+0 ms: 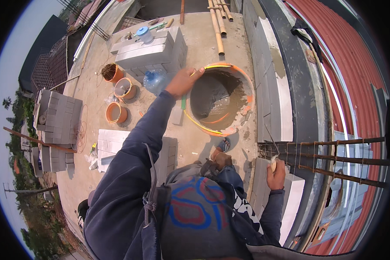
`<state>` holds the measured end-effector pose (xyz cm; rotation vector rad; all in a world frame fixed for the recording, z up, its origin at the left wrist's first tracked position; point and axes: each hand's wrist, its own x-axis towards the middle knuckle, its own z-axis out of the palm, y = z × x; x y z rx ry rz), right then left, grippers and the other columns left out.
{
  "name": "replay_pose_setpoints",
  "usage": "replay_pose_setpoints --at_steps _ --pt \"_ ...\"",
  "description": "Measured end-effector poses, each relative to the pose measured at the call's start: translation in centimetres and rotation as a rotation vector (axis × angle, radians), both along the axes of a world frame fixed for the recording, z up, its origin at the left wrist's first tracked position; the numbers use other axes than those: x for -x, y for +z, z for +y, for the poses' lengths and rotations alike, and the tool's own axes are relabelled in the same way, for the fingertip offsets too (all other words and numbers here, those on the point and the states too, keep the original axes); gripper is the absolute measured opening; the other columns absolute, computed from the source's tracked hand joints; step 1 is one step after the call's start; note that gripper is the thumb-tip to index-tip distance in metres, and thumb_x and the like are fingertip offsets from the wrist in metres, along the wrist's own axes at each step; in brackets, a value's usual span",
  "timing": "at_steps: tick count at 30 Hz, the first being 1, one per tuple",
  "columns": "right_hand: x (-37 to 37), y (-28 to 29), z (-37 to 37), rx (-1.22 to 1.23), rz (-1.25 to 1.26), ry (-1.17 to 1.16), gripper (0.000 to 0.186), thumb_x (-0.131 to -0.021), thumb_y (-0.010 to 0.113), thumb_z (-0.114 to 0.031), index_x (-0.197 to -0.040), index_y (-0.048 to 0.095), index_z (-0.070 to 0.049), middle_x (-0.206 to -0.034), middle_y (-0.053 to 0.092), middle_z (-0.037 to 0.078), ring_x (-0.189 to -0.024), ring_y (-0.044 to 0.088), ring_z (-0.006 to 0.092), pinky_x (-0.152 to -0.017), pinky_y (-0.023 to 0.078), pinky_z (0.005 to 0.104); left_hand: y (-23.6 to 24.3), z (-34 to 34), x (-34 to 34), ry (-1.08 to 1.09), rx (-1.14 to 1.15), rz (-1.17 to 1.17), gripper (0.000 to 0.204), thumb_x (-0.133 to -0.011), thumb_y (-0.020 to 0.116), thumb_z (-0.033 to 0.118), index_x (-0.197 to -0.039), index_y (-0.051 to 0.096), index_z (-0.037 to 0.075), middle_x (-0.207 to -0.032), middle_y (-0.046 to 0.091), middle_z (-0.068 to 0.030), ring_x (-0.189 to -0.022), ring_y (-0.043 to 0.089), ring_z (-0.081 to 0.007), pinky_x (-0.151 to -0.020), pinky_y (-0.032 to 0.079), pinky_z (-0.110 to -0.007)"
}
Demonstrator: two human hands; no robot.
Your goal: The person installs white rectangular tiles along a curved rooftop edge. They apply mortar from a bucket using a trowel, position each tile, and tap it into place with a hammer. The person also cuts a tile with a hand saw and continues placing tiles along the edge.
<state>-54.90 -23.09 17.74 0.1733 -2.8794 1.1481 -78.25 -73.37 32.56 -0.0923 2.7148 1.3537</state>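
My left hand point(183, 82) reaches forward and grips the rim of a large orange bucket point(249, 82) with its fingers over the edge. Grey wet mortar point(212, 97) coats the inside of the bucket and lies at its bottom. Mortar smears run along the right rim. On the right, my right hand point(276, 175) is closed around the pale handle of a trowel point(271, 138), whose thin blade shows nearly edge-on. That hand is above the block wall point(275, 82), beside the rusty rebar point(333, 157) that sticks out to the right.
Stacked light blocks point(154, 50) stand ahead, with a blue-lidded jug point(144, 34) on top. Small orange buckets point(116, 113) and a large clear water bottle point(156, 81) stand left. Bamboo poles point(217, 32) lie ahead. A red corrugated roof point(355, 52) lies beyond the wall.
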Motion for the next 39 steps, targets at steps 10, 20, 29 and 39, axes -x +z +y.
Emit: replay_pose_setpoints --at_steps 10,20,29,39 --pt "27.1 3.8 -5.8 -0.021 -0.377 0.245 0.045 -0.105 0.059 -0.043 -0.121 0.069 -0.002 -0.106 0.073 0.027 -0.104 0.069 0.0469 -0.09 0.053 0.0501 -0.2 2.0 15.9 -0.069 -0.068 -0.068 0.06 -0.105 0.062 0.053 -0.081 0.064 -0.002 -0.071 0.056 -0.004 -0.071 0.049 -0.0125 -0.068 0.046 -0.035" --pt "29.8 14.7 -5.1 -0.558 -0.328 -0.081 0.043 -0.093 0.063 -0.029 -0.132 0.066 -0.01 -0.113 0.072 0.022 -0.098 0.073 0.0419 -0.088 0.058 0.0516 -4.2 1.2 31.5 -0.27 -0.188 -0.099 0.051 -0.106 0.062 0.046 -0.099 0.074 -0.004 -0.083 0.066 -0.0073 -0.078 0.057 -0.0135 -0.075 0.049 -0.034" --pt "38.0 12.2 -22.6 -0.731 -0.407 -0.243 0.031 -0.091 0.06 -0.016 -0.119 0.067 -0.003 -0.1 0.07 0.024 -0.083 0.075 0.0411 -0.073 0.06 0.05 -1.0 5.4 38.9 -0.493 -0.266 0.032 0.057 -0.103 0.068 0.051 -0.073 0.058 0.004 -0.065 0.049 0.0007 -0.065 0.044 -0.0093 -0.059 0.04 -0.032" --pt "39.8 12.6 -26.8 -0.657 -0.459 -0.598 0.027 -0.094 0.056 -0.013 -0.113 0.068 0.0 -0.099 0.071 0.024 -0.089 0.075 0.04 -0.08 0.061 0.0484 0.4 8.5 38.9 -0.674 -0.153 0.111 0.054 -0.098 0.072 0.046 -0.073 0.058 0.001 -0.064 0.054 -0.0143 -0.06 0.052 -0.0257 -0.062 0.045 -0.043"
